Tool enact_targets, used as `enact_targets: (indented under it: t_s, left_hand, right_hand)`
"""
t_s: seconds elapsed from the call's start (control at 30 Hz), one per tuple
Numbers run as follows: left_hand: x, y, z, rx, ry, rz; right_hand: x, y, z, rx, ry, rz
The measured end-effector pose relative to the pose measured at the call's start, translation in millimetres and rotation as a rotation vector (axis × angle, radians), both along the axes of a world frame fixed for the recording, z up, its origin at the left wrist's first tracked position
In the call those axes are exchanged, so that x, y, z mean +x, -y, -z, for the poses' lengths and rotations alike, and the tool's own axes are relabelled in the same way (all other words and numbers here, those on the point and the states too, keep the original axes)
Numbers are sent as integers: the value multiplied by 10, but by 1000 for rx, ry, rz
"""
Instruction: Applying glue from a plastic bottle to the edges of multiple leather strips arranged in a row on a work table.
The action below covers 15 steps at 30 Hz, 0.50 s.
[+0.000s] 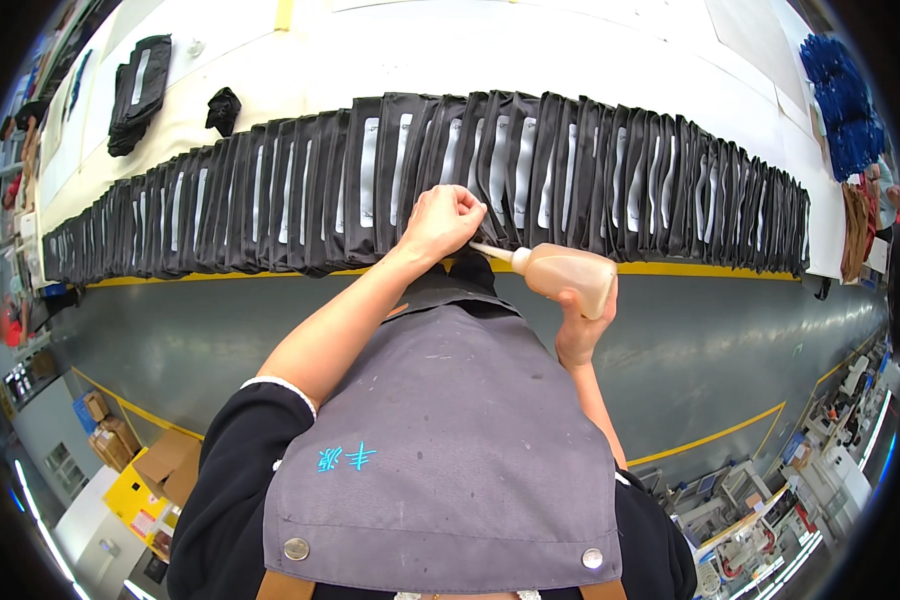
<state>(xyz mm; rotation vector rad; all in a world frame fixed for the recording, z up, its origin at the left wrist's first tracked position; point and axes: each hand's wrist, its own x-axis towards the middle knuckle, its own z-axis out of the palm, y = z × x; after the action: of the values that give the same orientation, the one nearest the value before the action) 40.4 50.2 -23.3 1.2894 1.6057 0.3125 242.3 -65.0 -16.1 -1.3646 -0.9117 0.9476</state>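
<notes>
A long row of overlapping black fabric pieces point(315, 200), many with a pale grey strip, runs across the white table. My left hand point(442, 224) is closed in a pinch over the near edge of the row, around its middle. Whatever sits between those fingertips is too small or hidden to make out. In my right hand point(582, 328) is a translucent squeeze bottle point(572, 274) with amber-tinted contents, tilted on its side. Its thin nozzle points left, with the tip at the near edge of the fabric, just below my left fingers.
On the white table point(570, 50), a folded black stack point(142, 90) and a small crumpled black piece point(224, 110) lie far left. A blue bundle point(842, 105) is at the far right. Cardboard boxes point(168, 465) stand behind on the left. Yellow lines mark the grey floor point(710, 350).
</notes>
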Motion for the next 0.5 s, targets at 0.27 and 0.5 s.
enact_targets:
  t_s: [0.27,0.5]
  left_hand:
    - [-72,264,-62,517,-326,172]
    - [-133,428,-90,414,-421,180]
  right_hand:
    - [306,-576,136,-49,-525,137]
    - [303,-1381,293,-98,-486,39]
